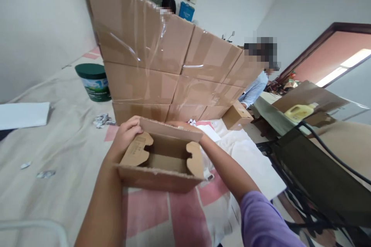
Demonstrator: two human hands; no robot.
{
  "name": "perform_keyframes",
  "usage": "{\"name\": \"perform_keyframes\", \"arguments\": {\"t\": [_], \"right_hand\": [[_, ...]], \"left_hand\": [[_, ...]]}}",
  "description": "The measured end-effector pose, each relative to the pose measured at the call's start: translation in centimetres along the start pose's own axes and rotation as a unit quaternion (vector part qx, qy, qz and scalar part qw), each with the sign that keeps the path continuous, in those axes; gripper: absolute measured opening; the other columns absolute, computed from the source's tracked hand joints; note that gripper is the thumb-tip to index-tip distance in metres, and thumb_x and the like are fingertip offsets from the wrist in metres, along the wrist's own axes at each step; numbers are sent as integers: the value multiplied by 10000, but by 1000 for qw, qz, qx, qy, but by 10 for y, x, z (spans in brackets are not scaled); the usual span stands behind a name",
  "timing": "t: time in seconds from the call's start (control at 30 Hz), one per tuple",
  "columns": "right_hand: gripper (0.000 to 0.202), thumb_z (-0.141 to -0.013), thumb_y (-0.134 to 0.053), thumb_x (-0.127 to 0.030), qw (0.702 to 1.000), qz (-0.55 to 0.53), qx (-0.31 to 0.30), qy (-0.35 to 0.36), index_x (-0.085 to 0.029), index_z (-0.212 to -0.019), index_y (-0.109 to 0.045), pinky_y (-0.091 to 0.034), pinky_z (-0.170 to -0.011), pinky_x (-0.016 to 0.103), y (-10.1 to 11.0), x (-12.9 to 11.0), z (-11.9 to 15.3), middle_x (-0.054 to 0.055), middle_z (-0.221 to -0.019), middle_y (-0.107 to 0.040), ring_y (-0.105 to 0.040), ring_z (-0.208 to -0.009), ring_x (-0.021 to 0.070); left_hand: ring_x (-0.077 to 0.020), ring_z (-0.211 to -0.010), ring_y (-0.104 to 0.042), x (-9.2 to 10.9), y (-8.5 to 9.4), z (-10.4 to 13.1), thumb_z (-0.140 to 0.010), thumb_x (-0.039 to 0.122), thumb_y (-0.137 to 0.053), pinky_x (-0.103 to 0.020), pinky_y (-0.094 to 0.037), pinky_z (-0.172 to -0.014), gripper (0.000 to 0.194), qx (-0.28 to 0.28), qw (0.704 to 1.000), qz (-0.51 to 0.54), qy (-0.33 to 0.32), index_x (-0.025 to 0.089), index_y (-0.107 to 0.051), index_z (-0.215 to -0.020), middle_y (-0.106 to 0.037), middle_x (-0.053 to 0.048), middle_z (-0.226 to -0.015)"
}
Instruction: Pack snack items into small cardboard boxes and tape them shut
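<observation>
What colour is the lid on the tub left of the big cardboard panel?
The tub's lid is dark green, seen in the head view.

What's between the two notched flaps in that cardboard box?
Just the bare box interior, between the left flap and right flap, in the head view.

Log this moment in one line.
left hand: gripping open box | right hand: behind far flap, grip unclear | green-lidded tub: beside taped cardboard wall

A taped cardboard partition blocks forward reach; the open carton allows entry between its notched end flaps.
</observation>
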State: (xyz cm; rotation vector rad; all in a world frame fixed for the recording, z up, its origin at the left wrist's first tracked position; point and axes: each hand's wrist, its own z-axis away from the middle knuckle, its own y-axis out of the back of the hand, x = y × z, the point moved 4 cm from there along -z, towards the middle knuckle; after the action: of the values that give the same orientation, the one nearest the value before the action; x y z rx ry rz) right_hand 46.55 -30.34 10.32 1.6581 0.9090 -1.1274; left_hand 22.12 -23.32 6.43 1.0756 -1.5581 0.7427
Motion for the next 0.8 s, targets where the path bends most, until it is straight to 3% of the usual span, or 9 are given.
{"name": "perform_keyframes", "arguments": {"t": [0.1,0.2,0.3,0.37,0.43,0.5,0.57,0.67,0.8], "right_hand": [[466,-506,-899,-169,995,24,-100,-6,-192,-959,-792,-538,-1038,454,22,-4,-2,42,-1049,-803,-745,-1010,255],[537,-615,-896,-296,999,-15,-15,48,-212,-1122,-741,-564,-991,446,65,-18,3,59,-1101,-788,-745,-995,238],[474,-638,-892,-461,979,-89,118,143,-242,-1032,-745,-596,-891,427,104,-47,19,83,-1073,-786,-756,-931,243],[463,-663,-851,-574,963,-105,151,199,-252,-982,-755,-585,-904,428,113,-73,31,111,-1159,-765,-748,-1007,256],[425,-761,-758,-617,952,-124,151,234,-255,-982,-762,-559,-960,424,110,-97,44,112,-1222,-741,-720,-1122,249],[366,-820,-724,-579,946,-145,140,256,-261,-996,-761,-554,-961,384,98,-115,57,81,-1158,-759,-720,-1121,216],[377,-778,-792,-553,948,-152,124,251,-266,-1018,-748,-590,-880,350,81,-122,70,39,-1025,-785,-752,-980,200],[543,-630,-926,-527,967,-135,87,196,-268,-1061,-722,-630,-816,365,48,-115,88,7,-935,-796,-761,-842,221],[599,-619,-953,-479,985,-92,58,131,-278,-1126,-706,-607,-970,435,7,-93,100,27,-1020,-801,-761,-995,271]], "left_hand": [[-219,-826,-551,8,-5,2,-662,324,-541,-343,-432,-781,173,18,999,-13,-35,218,-465,-547,-577,-24,-827],[-201,-791,-533,18,-11,4,-683,292,-536,-333,-423,-751,93,26,998,-30,-53,230,-467,-675,-546,-7,-821],[-203,-791,-528,41,-3,14,-674,264,-597,-329,-426,-725,185,98,986,-106,-83,252,-458,-796,-537,0,-858],[-197,-723,-506,64,5,25,-718,283,-634,-330,-412,-683,200,132,973,-166,-92,260,-448,-790,-506,13,-777],[-182,-626,-472,85,10,36,-786,344,-644,-325,-387,-627,225,113,970,-196,-84,258,-442,-736,-466,29,-656],[-169,-592,-488,101,7,45,-826,410,-649,-314,-388,-607,262,35,975,-209,-64,250,-485,-698,-514,34,-615],[-168,-648,-563,109,-4,52,-861,453,-633,-303,-430,-653,249,-86,970,-222,-43,244,-598,-731,-635,27,-699],[-200,-871,-656,110,-25,59,-936,447,-545,-336,-469,-870,286,-236,931,-273,-63,246,-718,-829,-723,0,-868],[-243,-1029,-641,104,-34,57,-901,324,-539,-460,-352,-1098,262,-230,886,-387,-113,210,-678,-710,-718,-38,-898]]}}
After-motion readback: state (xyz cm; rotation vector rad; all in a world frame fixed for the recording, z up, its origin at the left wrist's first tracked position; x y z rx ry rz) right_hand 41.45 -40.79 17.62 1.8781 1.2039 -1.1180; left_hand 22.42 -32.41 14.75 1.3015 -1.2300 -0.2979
